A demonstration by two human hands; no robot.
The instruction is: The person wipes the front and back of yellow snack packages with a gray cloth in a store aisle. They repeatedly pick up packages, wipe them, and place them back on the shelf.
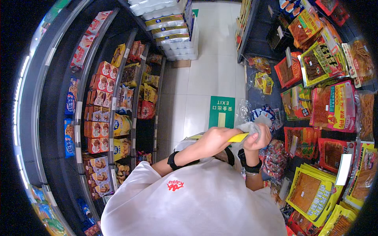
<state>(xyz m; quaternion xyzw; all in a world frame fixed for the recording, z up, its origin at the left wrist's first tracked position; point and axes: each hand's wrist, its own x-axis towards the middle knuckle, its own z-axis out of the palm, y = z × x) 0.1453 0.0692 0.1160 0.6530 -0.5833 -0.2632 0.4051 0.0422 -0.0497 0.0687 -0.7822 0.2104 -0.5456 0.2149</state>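
In front of my chest, both hands are raised close together. My left hand (214,141) has its fingers closed on a flat yellow strip (238,137), whose material I cannot tell. A grey cloth (249,128) is bunched between the hands, and my right hand (256,141) grips it. The strip's end lies against the cloth near my right thumb. Each wrist bears a black band. Nearest to my right hand are a heap of red-wrapped snacks (275,159) and some blue-and-white packets (262,114).
Shelves of boxed and bagged snacks (102,106) line the left side. Hanging snack packs (333,106) fill the right. Shrink-wrapped packs (177,35) stand stacked at the aisle's far left. A green exit sign (222,110) lies on the tiled floor (198,76).
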